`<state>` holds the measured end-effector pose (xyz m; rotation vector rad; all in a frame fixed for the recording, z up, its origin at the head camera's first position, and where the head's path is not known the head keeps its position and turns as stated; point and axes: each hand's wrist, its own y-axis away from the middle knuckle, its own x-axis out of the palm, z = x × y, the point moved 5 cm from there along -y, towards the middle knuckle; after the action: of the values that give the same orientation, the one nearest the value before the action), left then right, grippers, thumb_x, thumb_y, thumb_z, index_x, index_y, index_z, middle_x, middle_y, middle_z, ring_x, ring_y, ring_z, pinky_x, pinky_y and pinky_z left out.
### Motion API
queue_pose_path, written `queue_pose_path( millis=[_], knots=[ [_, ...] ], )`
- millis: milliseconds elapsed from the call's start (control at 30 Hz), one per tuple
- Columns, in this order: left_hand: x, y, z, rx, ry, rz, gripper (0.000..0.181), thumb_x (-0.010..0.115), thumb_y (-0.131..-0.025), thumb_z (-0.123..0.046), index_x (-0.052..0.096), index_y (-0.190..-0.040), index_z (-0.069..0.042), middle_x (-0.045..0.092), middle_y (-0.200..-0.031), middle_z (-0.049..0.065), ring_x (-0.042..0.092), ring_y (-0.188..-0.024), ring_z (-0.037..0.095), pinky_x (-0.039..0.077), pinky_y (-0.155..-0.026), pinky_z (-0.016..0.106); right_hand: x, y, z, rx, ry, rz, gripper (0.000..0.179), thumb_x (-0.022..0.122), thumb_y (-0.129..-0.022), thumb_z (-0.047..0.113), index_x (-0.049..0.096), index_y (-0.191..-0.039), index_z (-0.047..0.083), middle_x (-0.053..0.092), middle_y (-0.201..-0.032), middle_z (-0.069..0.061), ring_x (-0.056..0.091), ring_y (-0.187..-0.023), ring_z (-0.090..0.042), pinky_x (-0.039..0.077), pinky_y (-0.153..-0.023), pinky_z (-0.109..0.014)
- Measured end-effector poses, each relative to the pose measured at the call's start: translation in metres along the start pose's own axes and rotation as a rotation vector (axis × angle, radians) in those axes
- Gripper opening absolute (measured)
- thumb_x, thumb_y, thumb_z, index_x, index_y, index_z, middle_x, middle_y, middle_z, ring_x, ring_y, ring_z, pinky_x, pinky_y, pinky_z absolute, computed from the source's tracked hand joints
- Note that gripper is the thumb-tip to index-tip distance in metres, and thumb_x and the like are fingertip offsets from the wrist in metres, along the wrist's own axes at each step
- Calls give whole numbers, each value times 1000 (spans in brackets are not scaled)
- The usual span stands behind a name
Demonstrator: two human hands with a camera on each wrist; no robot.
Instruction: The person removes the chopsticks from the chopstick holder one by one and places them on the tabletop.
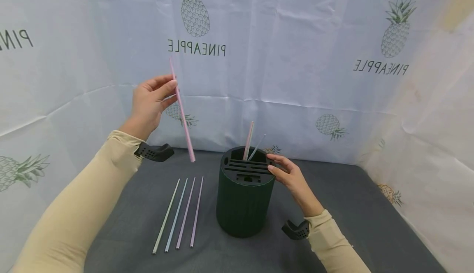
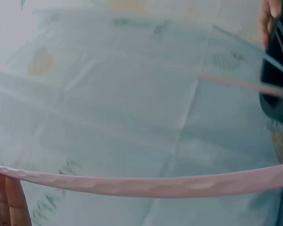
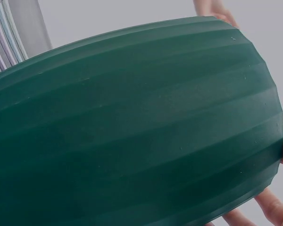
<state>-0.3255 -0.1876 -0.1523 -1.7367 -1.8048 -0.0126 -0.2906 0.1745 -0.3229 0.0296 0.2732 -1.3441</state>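
In the head view my left hand point(image 1: 149, 102) pinches a pink chopstick point(image 1: 185, 125) between thumb and fingers, raised above the table with its thicker end down. Across the left wrist view the same chopstick shows a dimpled surface. My right hand point(image 1: 294, 182) holds the top rim of a dark green knife block point(image 1: 242, 207), thumb and fingers at its edge. Ribbed walls of the block fill most of the right wrist view. A pinkish chopstick point(image 1: 249, 139) and a light blue chopstick point(image 1: 257, 147) lean in its rear compartment.
Several chopsticks in pale green, blue, pink and purple lie side by side on the dark tabletop point(image 1: 122, 223), left of the block. Behind stands a white curtain point(image 1: 289, 79) printed with pineapples. Black straps are worn on both wrists.
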Motion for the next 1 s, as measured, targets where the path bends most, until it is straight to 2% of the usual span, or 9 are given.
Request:
queue_pose_path(
  millis=[133,300,367,433,533,633,700,833,1000],
  knots=[
    [-39,5,15,-63,-118,-38,9,71,-87,-8,74,-95,-11,69,-89,-1,68,-79,9,59,-73,21,0,0,1,1,2,1,50,61,-96,31,47,-142,16,33,-152,-8,31,-142,-32,31,-112,-60],
    [-87,15,48,-161,-254,-28,10,68,-90,-11,73,-90,-20,69,-88,-7,66,-79,4,57,-71,17,0,1,2,-1,3,4,50,61,-97,31,46,-142,15,33,-152,-8,31,-142,-32,30,-112,-60],
    [-105,21,62,-199,-348,-16,9,67,-91,-13,71,-90,-22,69,-86,-11,65,-78,2,57,-69,16,0,1,2,-1,3,5,50,61,-96,31,46,-142,14,33,-152,-8,31,-142,-32,30,-112,-60],
    [-121,28,77,-236,-458,-7,6,66,-93,-15,69,-96,-19,68,-82,-15,65,-76,0,57,-69,16,0,2,2,0,6,6,51,61,-97,31,46,-142,14,33,-152,-8,31,-142,-32,30,-112,-60],
    [-142,38,99,-294,-585,16,25,63,-95,-17,63,-118,-6,65,-81,-19,64,-77,-3,57,-72,16,0,2,2,4,7,2,50,61,-97,31,46,-142,15,33,-152,-8,32,-142,-32,31,-112,-59],
    [-160,48,120,-359,-625,36,46,61,-96,-15,49,-133,11,64,-82,-20,63,-78,-4,57,-75,18,0,2,2,5,6,-3,50,61,-97,31,46,-142,15,32,-152,-9,32,-142,-32,31,-112,-60],
    [-169,55,133,-396,-648,43,50,59,-97,-13,44,-135,16,64,-81,-19,63,-78,-4,58,-76,19,0,1,2,7,1,-6,50,61,-97,30,46,-142,15,32,-152,-9,32,-142,-32,30,-112,-60],
    [-185,67,155,-456,-661,21,47,61,-96,-9,47,-132,18,65,-79,-15,64,-75,-1,58,-70,20,0,1,2,10,-4,-9,50,61,-96,30,46,-142,14,32,-152,-9,31,-142,-32,30,-112,-60],
    [-197,83,177,-522,-682,-7,43,63,-94,-9,51,-128,17,69,-83,-6,65,-72,3,59,-66,21,1,1,1,13,-5,-9,50,61,-97,29,46,-142,14,33,-152,-9,31,-142,-32,30,-112,-59]
  ],
)
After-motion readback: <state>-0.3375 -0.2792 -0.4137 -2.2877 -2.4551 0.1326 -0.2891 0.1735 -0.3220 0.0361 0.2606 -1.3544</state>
